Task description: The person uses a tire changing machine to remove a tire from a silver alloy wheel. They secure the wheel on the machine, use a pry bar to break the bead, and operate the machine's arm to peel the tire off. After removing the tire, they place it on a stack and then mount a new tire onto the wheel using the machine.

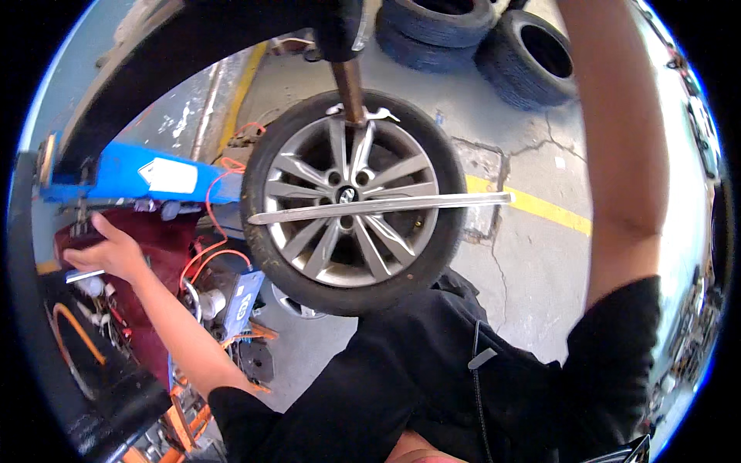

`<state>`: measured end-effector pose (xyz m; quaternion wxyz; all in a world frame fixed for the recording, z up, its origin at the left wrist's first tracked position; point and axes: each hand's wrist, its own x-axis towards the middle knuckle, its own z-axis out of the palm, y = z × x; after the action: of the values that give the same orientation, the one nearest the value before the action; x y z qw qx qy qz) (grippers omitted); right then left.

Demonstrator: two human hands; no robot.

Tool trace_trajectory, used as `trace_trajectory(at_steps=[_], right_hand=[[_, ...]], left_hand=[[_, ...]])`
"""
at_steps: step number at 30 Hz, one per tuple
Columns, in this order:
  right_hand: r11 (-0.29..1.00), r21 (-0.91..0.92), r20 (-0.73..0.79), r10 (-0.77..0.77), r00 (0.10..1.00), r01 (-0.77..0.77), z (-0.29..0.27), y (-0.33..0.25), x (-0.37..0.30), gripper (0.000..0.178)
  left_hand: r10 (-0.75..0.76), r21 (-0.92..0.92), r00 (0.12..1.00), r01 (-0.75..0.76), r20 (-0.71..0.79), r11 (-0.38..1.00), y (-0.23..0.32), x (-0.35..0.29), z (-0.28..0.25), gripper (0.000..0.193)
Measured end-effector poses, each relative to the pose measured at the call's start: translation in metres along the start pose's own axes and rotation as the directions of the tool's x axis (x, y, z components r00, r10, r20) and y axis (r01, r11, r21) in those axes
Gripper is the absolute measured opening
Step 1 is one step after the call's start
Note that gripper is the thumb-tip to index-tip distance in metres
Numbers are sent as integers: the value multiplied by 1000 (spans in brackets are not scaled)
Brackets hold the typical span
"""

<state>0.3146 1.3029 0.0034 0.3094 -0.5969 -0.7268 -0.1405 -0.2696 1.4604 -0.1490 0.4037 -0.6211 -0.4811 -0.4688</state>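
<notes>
My left hand [114, 253] is stretched out at the left with its thumb apart from the fingers, and nothing shows in its grasp. Close below its fingers is a short silver piece [83, 275]. In the middle a car wheel lies with its silver spoked rim [312, 241] inside a black tire [270, 282]. A long flat tire lever [386, 205] rests across the wheel from left to right. The tire changer's post [349, 89] reaches down to the rim's far edge. My right arm [627, 170] is raised along the right, its hand beyond the upper edge.
A black machine arm [185, 58] curves over the far left. Below it is a blue machine part [154, 174] with an orange hose [211, 202]. Stacked tires [428, 35] and a leaning tire [509, 69] stand at the back. A yellow line [548, 212] crosses the cracked floor.
</notes>
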Motion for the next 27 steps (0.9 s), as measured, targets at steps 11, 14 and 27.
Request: trace_trajectory(at_steps=[11,14,27], right_hand=[[775,-391,685,606,405,-497,125,-1,-456,52],[803,-204,634,545,550,-560,119,20,-466,33],[209,254,910,279,306,-945,-36,110,-438,39]], left_hand=[[721,-775,293,144,627,615,250,-236,-85,42],[774,-789,167,53,611,612,262,-222,-77,34],[906,-945,422,-307,-28,114,579,-58,-168,14]])
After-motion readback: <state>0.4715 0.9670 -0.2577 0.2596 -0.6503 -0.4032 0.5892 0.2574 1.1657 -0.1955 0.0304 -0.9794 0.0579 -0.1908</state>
